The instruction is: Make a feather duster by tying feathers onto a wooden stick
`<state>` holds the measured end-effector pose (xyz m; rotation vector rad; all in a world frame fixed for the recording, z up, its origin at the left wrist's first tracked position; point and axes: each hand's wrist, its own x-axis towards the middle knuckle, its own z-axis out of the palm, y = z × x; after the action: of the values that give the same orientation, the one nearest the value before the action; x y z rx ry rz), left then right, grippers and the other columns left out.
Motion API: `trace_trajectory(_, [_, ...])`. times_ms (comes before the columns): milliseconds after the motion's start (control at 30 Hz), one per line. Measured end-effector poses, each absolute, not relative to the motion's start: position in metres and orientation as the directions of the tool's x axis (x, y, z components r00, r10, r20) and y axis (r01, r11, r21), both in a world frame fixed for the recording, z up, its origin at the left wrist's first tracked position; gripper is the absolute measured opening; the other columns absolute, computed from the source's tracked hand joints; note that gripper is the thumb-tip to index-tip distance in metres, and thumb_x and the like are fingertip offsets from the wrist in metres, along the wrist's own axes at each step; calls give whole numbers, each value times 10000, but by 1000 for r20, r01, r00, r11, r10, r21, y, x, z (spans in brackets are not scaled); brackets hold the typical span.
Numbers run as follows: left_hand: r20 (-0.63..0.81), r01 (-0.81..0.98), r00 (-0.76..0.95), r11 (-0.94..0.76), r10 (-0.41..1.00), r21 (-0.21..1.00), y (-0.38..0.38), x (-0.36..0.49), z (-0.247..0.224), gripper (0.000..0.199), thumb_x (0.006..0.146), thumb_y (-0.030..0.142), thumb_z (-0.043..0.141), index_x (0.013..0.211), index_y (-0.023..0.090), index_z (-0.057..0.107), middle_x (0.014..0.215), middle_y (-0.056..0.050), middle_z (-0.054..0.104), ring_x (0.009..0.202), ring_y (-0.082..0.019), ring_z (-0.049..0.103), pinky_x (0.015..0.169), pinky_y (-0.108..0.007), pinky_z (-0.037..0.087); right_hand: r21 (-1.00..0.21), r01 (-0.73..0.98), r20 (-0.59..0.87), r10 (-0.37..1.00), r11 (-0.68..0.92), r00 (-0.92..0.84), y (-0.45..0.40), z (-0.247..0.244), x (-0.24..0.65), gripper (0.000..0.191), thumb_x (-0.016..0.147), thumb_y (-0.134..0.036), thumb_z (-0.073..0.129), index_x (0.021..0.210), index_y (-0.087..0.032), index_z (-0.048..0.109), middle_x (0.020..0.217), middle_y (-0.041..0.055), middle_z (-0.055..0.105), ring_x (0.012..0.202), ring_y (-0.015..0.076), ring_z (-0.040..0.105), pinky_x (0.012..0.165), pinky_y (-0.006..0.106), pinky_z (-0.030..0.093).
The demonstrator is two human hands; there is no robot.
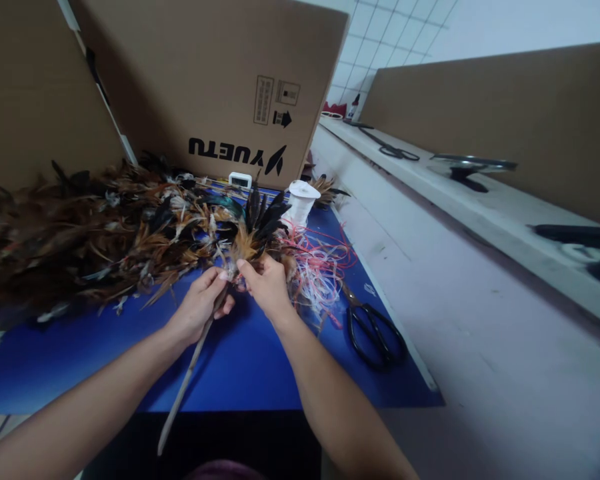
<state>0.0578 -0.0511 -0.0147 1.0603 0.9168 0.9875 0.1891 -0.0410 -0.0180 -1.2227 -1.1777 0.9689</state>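
Observation:
My left hand (200, 303) is closed around a thin pale stick (185, 387), whose lower end slants down past the table's front edge. At the top of the stick is a bunch of feathers (247, 243), golden-brown at the base with dark tips. My right hand (267, 283) pinches the base of this bunch, close beside my left thumb. Its other fingers are partly hidden behind the feathers. A large heap of brown and black feathers (95, 233) lies just left of and behind my hands. To the right is a tangle of pink and white string (320, 270).
Black-handled scissors (375, 333) lie at the right of the blue table (250, 373). A white spool (303, 200) and a small white digital display (240, 181) stand at the back before a cardboard box (205, 73). A white ledge (430, 180) with tools runs along the right.

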Motion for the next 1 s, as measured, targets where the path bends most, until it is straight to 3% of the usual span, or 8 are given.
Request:
trace_trajectory(133, [-106, -179, 344, 176, 933, 968, -51, 58, -16, 266, 820, 407, 575, 932, 167, 544, 821, -40, 626, 416, -40, 468, 319, -134, 237, -993, 17, 120, 977, 119, 177, -42, -18, 189, 218, 752, -394, 606, 744, -188, 537, 578, -35, 557, 414, 85, 493, 406, 207, 471])
trace_trajectory(467, [-122, -203, 311, 191, 943, 960, -53, 63, -12, 333, 781, 474, 604, 809, 147, 543, 694, 0, 554, 427, -64, 495, 301, -139, 263, -948, 273, 216, 960, 163, 176, -40, -30, 192, 234, 773, -410, 591, 782, -176, 604, 655, 5, 633, 589, 136, 590, 562, 253, 503])
trace_trajectory(633, [-114, -162, 288, 165, 951, 973, -50, 62, -15, 313, 758, 443, 638, 750, 153, 521, 622, 25, 519, 400, -63, 487, 290, -140, 275, -934, 311, 231, 960, 174, 157, -42, -34, 190, 255, 774, -427, 597, 808, -175, 620, 675, 13, 643, 606, 136, 589, 566, 247, 485])
trace_trajectory(800, [-100, -125, 295, 142, 950, 982, -49, 60, -17, 314, 789, 452, 595, 762, 147, 530, 610, 15, 533, 401, -64, 479, 306, -147, 294, -964, 215, 195, 966, 157, 167, -43, -35, 189, 252, 741, -421, 635, 785, -174, 612, 668, 6, 636, 605, 135, 593, 541, 237, 479])
trace_trajectory(1000, [-108, -142, 341, 165, 934, 976, -51, 59, -15, 299, 801, 444, 588, 781, 149, 541, 617, 1, 559, 431, -68, 483, 314, -140, 299, -996, -84, 17, 990, 28, 138, -44, -21, 186, 178, 719, -325, 647, 715, -173, 555, 559, -34, 569, 404, 78, 490, 399, 200, 431])
